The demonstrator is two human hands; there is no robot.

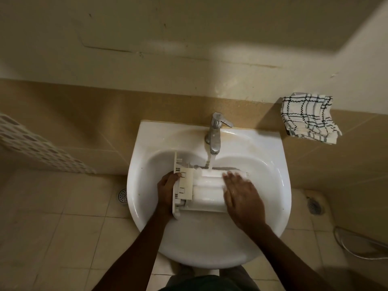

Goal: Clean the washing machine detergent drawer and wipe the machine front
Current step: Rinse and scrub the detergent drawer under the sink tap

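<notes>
Your left hand [168, 190] grips the front end of the detergent drawer [204, 192] to hold it steady in the sink [144, 148], under the tap [216, 133], so water runs over it. Your right hand [241, 199] lies flat on the smooth white plastic, maybe rubbing; it's blurry. A soft checked cloth [308, 120] sits far beyond your right hand.
</notes>
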